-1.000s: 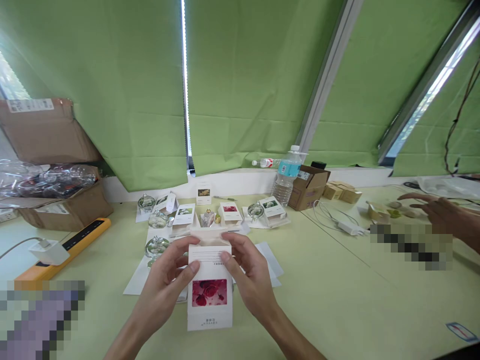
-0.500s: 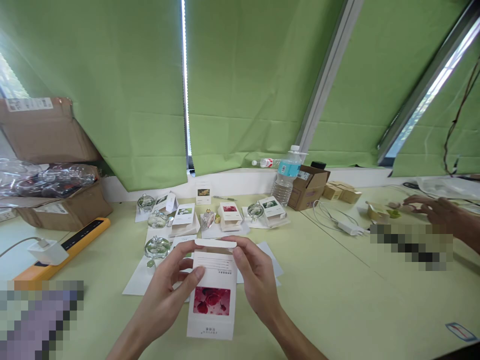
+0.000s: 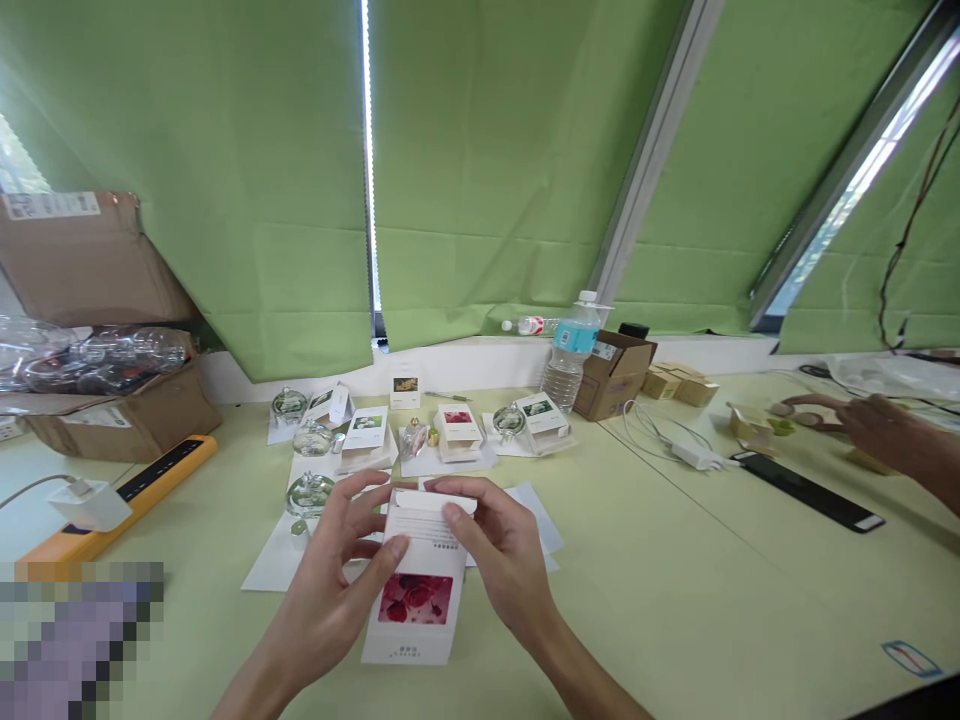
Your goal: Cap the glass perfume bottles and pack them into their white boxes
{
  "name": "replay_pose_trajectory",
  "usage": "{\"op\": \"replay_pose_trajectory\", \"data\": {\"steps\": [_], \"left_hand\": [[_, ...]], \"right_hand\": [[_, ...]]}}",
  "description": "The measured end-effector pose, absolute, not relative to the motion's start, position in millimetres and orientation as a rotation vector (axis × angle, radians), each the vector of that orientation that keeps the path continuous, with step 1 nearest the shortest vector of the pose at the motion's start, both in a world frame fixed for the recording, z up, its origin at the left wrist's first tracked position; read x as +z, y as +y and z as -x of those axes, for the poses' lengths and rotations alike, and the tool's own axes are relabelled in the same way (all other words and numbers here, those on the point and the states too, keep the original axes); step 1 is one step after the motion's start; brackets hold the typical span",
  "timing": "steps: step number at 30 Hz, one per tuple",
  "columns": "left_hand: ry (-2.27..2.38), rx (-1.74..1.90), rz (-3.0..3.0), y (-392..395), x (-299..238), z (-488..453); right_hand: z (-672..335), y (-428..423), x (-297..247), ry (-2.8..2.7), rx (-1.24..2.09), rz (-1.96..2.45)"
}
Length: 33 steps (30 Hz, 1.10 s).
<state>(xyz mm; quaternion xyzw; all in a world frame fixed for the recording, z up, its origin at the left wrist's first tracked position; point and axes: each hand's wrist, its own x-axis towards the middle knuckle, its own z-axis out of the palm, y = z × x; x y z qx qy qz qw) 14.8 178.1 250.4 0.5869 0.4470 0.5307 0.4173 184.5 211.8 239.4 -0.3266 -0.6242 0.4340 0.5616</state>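
Note:
Both of my hands hold a small white carton with a red rose picture point(image 3: 415, 598) upright over the pale green table point(image 3: 675, 560). My left hand point(image 3: 339, 572) grips its left side, thumb on the front face. My right hand point(image 3: 501, 555) grips the right side, its fingers pressing the top flap down flat. Behind the carton lie white paper sheets point(image 3: 274, 560), round glass bottles point(image 3: 309, 492) and several similar small cartons point(image 3: 458, 428).
A water bottle point(image 3: 568, 352) and small cardboard boxes point(image 3: 613, 373) stand at the back. A yellow power strip point(image 3: 124, 498) with a white charger point(image 3: 79, 503) lies left, beside big cardboard boxes point(image 3: 112, 415). Another person's hand point(image 3: 870, 425) works at the right, near a black strip point(image 3: 806, 490) and white cable point(image 3: 694, 455).
The carton's top flap went from raised to folded down under my right fingers. The carton has tilted and sunk a little toward me. The other person's hand shifted slightly.

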Motion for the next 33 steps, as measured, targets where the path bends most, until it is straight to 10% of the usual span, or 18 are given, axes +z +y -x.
{"op": "replay_pose_trajectory", "data": {"steps": [33], "left_hand": [[1.030,1.233,-1.624,186.2,244.6,1.3]], "right_hand": [[-184.6,210.3,236.8,-1.564,0.947,0.777]]}}
